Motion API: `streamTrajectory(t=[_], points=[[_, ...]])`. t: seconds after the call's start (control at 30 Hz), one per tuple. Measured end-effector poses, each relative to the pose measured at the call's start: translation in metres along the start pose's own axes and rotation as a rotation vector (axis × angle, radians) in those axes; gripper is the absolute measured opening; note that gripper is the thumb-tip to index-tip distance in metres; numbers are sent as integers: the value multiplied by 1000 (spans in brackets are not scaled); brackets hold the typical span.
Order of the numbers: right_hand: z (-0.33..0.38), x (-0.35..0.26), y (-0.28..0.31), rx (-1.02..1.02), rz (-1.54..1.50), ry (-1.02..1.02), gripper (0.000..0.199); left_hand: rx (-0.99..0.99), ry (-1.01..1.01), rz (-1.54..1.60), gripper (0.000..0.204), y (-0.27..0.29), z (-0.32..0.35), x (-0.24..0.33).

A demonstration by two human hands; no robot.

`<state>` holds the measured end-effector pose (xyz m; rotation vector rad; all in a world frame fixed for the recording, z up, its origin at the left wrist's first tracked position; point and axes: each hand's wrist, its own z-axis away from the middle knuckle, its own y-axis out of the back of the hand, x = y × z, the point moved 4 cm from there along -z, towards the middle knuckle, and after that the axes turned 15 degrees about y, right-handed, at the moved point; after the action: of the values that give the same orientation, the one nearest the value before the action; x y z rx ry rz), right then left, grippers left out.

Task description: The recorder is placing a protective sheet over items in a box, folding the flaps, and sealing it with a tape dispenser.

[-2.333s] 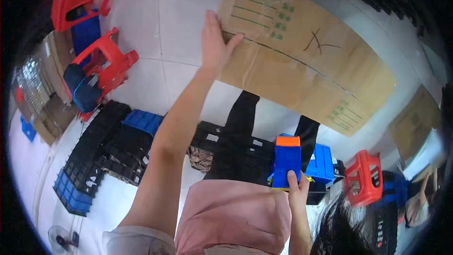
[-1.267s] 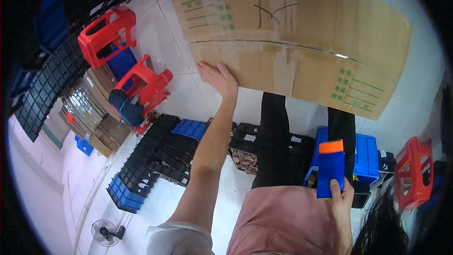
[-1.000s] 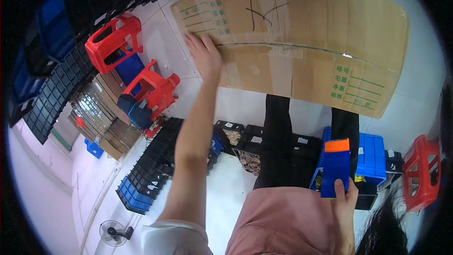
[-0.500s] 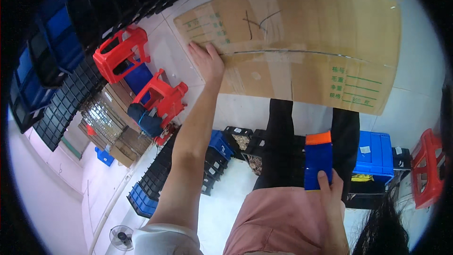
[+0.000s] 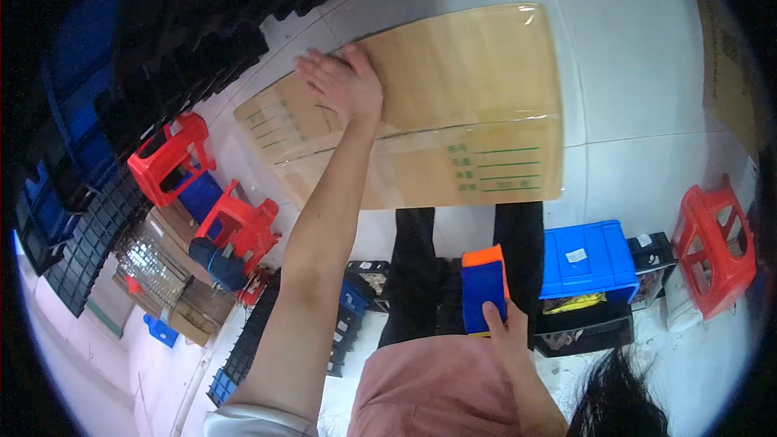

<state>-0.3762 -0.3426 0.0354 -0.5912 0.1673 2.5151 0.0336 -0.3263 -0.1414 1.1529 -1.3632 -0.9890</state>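
A large brown cardboard box [image 5: 461, 73] with closed flaps and clear tape strips lies before my legs. Flat on its top, towards the far left edge, rests my left hand [image 5: 344, 85], fingers stretched out and holding nothing. Low in front of my body, my right hand [image 5: 503, 328] grips a flat blue-and-orange thing [image 5: 483, 287] by its near end. Its face is blue and its far end and side are orange; its exact kind does not show. The thumb lies on top, and the other fingers are partly hidden.
Stacked black and blue crates [image 5: 162, 40] rise at the far left, with red stools [image 5: 170, 158] nearby. A blue lidded bin [image 5: 587, 259] stands to the right of my legs, beside another red stool [image 5: 712, 251]. Another carton [image 5: 724, 65] is at the right edge.
My left hand has moved from the box's left side farther across its top. The view has shifted, so the box sits more to the left. My right hand keeps its hold.
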Motion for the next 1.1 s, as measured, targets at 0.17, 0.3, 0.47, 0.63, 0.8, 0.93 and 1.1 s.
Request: streamTrajectory(t=[0.17, 0.3, 0.47, 0.63, 0.8, 0.93, 1.1], points=[[1, -13, 24, 3, 48, -18, 30, -145, -534, 12, 60, -7, 53, 135], [-1, -14, 45, 38, 40, 54, 30, -644, -613, -97, 49, -12, 77, 212], [-4, -48, 69, 82, 14, 141, 32, -760, -576, -395, 36, -37, 78, 251], [5, -86, 91, 76, -1, 253, 30, -688, -658, -313, 35, -27, 97, 244], [31, -111, 113, 131, 53, 428, 25, -486, -960, 70, 38, 43, 117, 188], [45, -120, 113, 197, 66, 502, 23, -758, -761, 243, 28, 84, 132, 133], [64, -149, 98, 39, 259, 732, 21, -1436, 157, 581, 22, 124, 127, 92]])
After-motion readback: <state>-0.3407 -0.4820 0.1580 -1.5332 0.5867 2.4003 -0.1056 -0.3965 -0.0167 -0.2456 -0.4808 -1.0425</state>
